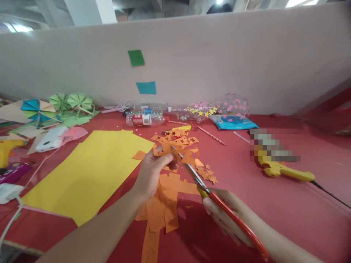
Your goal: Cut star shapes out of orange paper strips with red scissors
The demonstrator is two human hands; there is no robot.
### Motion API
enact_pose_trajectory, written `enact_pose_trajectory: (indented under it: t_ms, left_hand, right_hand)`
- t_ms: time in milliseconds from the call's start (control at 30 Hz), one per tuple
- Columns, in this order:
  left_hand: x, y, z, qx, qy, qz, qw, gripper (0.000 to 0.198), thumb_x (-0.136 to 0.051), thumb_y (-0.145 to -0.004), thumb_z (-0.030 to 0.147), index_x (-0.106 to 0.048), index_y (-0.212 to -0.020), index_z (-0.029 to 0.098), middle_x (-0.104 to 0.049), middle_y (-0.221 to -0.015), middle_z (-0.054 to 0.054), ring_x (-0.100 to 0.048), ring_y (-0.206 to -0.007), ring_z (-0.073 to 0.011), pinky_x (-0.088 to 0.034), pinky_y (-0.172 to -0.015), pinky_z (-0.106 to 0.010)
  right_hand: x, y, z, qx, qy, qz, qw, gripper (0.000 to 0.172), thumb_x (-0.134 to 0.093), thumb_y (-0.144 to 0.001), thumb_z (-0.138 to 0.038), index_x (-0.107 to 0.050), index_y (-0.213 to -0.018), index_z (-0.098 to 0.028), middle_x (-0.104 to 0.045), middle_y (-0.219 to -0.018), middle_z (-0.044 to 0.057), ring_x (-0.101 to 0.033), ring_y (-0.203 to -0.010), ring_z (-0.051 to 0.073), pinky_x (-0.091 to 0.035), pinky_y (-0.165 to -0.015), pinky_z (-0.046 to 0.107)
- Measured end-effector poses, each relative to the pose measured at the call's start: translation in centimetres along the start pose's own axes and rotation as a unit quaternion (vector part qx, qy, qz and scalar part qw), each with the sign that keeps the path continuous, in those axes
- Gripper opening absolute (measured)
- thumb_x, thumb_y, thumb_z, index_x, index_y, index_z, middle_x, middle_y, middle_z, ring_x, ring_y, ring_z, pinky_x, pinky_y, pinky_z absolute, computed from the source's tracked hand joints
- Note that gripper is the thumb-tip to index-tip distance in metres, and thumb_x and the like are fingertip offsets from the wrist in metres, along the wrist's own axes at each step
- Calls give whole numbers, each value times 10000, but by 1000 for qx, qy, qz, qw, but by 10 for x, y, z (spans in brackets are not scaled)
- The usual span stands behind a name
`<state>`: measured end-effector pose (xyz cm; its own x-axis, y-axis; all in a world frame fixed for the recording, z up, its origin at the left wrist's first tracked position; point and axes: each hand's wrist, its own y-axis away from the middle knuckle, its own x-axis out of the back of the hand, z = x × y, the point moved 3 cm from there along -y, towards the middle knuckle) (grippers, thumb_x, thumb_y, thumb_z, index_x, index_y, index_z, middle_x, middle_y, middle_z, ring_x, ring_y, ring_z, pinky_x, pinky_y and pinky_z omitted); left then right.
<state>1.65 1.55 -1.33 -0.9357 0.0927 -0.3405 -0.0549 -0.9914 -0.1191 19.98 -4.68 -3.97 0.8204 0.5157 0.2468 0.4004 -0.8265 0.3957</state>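
right hand (225, 216), fingers half hidden, closed round scissors (196, 178); left hand (152, 171) pinches orange paper (188, 159) at the blades; blur covers part of yellow tool (287, 171).

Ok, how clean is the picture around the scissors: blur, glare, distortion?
Head view: the scissors and the orange paper in the left hand look sharp; the wall bows from the wide lens; a pixelated block hides something above the glue gun; a soft shadow lies under the right hand; no glare on the table.
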Motion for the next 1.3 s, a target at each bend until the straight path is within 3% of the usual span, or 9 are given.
enact_pose_trajectory:
  t_ms: [200, 367, 600, 767, 967, 1100, 1300]
  left_hand:
    - [2, -4, 5, 24, 22, 15, 999, 98, -648, -717, 208, -657, -641, 146, -640, -639, -12, -580, -598, -114, -464, -595, -243]
    - [2, -6, 9, 10, 37, 4, 999, 97, -605, -749, 193, -611, -660, 153, -615, -639, 8, -572, -593, -99, -461, -597, -225]
    - [2, -5, 7, 52, 80, 29, 995, 106, -598, -769, 212, -502, -727, 191, -617, -637, 33, -581, -532, -97, -461, -535, -217]
    - [0, -4, 8, 68, 43, 17, 997, 156, -604, -801, 285, -484, -749, 201, -563, -572, 54, -444, -392, -50, -315, -381, -168]
    - [0, -5, 9, 53, 12, 11, 998, 176, -639, -783, 290, -518, -718, 180, -417, -511, 86, -304, -374, -20, -237, -386, -170]
    - [2, -4, 8, 54, -6, 14, 998, 207, -635, -783, 295, -502, -679, 176, -398, -540, 76, -289, -411, -26, -202, -392, -176]
    - [4, -2, 9, 54, -26, 51, 997, 142, -640, -752, 268, -532, -712, 185, -438, -624, 53, -369, -494, -41, -205, -384, -148]
  right_hand:
    - [5, -2, -5, 38, 42, 3, 998, 543, -480, -819, -698, -286, -620, -231, -300, -476, -92, -274, -375, 50, -188, -359, 199]
    - [7, -4, -6, 44, 65, 18, 997, 551, -463, -810, -718, -293, -608, -233, -310, -465, -88, -283, -383, 60, -193, -382, 216]
    - [6, -4, -8, 45, 71, 12, 996, 554, -475, -799, -723, -284, -613, -238, -283, -450, -94, -266, -388, 65, -189, -387, 215]
    - [6, -3, -9, 60, 65, 21, 996, 549, -510, -788, -703, -298, -604, -231, -258, -510, -88, -242, -443, 69, -201, -399, 206]
    - [6, -4, -3, 35, 64, 9, 997, 594, -420, -771, -798, -310, -626, -233, -315, -458, -90, -280, -376, 61, -206, -369, 208]
    - [5, -2, -4, 40, 62, 5, 997, 644, -335, -728, -866, -328, -649, -227, -348, -505, -81, -316, -383, 58, -228, -364, 198]
    - [8, 4, -10, 55, 82, -1, 995, 615, -344, -772, -828, -312, -647, -227, -371, -539, -64, -323, -441, 75, -236, -409, 216]
